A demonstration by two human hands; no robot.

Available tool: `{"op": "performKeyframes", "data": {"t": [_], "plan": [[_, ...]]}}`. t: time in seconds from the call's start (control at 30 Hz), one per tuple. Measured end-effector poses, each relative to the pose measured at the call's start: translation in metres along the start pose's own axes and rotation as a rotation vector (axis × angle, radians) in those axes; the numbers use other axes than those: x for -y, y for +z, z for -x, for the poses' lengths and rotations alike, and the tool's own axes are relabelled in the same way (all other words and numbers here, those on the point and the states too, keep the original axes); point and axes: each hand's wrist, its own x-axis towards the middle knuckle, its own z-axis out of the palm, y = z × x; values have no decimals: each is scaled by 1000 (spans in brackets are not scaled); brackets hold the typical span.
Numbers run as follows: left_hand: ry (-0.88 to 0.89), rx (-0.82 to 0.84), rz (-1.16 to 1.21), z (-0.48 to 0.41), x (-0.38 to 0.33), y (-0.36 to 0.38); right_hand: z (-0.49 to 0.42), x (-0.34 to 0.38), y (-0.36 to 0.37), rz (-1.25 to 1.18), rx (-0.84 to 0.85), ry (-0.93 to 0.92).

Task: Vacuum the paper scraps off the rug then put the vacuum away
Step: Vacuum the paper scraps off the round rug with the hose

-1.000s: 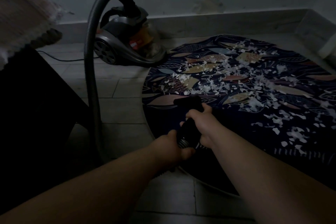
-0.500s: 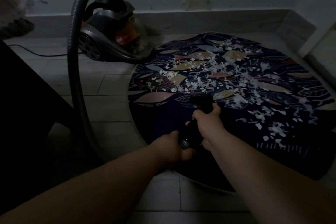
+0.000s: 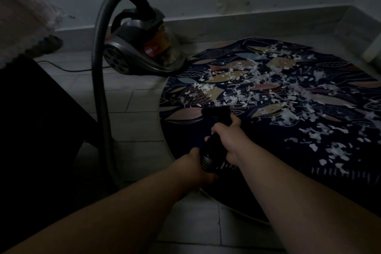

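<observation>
Grasping the black plastic vacuum nozzle point(image 3: 217, 116), the right hand point(image 3: 227, 140) is clenched on its neck; the left hand point(image 3: 195, 169) grips the grey ribbed hose point(image 3: 206, 162) just behind. White paper scraps point(image 3: 257, 88) lie on the round dark leaf-patterned rug point(image 3: 268, 150) at 1 o'clock, the grey canister vacuum point(image 3: 142, 51) stands at 11 o'clock

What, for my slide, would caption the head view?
Left hand and right hand aim the nozzle at paper scraps on the rug.

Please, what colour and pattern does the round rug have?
Head view: the rug is dark navy with leaf shapes in beige, pink and blue.
</observation>
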Motion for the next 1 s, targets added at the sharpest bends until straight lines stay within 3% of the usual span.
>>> {"op": "performKeyframes", "data": {"t": [0.3, 0.5, 1.0], "plan": [[-14, 4, -10, 7, 4, -6, -1, -4, 11, 4, 53, 7], [84, 74, -151, -2, -22, 8, 8, 3, -28, -7, -88, 3], [304, 213, -195, -23, -81, 63, 22, 2, -125, -59, -422, -6]]}}
